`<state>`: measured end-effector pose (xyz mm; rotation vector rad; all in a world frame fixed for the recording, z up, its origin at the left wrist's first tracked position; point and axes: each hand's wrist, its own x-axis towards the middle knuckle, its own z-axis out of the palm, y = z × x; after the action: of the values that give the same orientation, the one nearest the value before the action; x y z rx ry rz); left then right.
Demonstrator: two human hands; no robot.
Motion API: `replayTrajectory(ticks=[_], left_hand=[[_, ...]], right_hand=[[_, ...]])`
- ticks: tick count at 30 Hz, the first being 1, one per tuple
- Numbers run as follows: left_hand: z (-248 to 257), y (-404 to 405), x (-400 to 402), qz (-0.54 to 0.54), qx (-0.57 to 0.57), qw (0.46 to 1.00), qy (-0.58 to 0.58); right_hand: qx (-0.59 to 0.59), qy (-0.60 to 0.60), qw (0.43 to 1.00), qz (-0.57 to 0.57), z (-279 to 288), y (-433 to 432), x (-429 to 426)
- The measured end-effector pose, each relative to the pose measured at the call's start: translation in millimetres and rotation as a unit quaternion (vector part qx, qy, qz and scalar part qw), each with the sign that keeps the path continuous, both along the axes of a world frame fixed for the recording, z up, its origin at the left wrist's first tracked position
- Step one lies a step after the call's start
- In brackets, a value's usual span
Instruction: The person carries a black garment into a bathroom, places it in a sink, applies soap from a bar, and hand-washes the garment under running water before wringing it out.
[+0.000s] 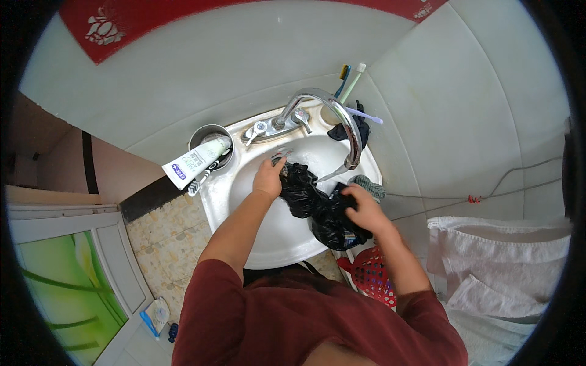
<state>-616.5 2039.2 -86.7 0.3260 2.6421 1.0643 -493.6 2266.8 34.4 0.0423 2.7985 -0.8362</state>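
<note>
A wet-looking black plastic bag [304, 194] lies bunched up over the white washbasin [274, 238], its right part resting near the front right rim. My left hand [269, 178] is at the bag's upper left end, fingers against it. My right hand [364, 208] is on the bag's right part, thumb and fingers spread over it; whether it grips the plastic is hard to tell. Water runs from the curved chrome faucet [352, 160] onto the bag's middle. A grey-green knitted cloth [370, 187] lies on the right rim, just beyond my right hand.
A metal cup [197, 137] with a white tube [197, 162] and a toothbrush stands at the basin's left corner. Toothbrushes [352, 84] and a black cloth [361, 128] are behind the faucet at right. A red perforated basket [371, 270] is below right; white towels [494, 261] hang farther right.
</note>
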Motion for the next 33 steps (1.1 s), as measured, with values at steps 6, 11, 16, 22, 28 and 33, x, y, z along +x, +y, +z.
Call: replayTrajectory(ticks=[6, 11, 16, 22, 28, 33], left_hand=[[-8, -4, -8, -0.14, -0.065, 0.983, 0.099], [2, -15, 2, -0.083, 0.071, 0.975, 0.195], [-20, -32, 17, 0.001, 0.189, 0.982, 0.008], [-27, -16, 20, -0.094, 0.055, 0.992, 0.058], [9, 0, 12, -0.092, 0.027, 0.995, -0.001], [6, 15, 9, -0.129, -0.16, 0.977, 0.058]], right_hand=[[0.254, -0.229, 0.934, 0.104, -27, -85, -78], [0.233, -0.26, 0.926, 0.144, -47, -59, -73], [0.053, -0.08, 0.994, -0.045, 14, -22, -19], [-0.125, -0.051, 0.953, -0.269, -6, 18, 38], [-0.129, -0.019, 0.951, -0.282, -21, 20, 41], [-0.11, -0.038, 0.954, -0.275, -6, 12, 36]])
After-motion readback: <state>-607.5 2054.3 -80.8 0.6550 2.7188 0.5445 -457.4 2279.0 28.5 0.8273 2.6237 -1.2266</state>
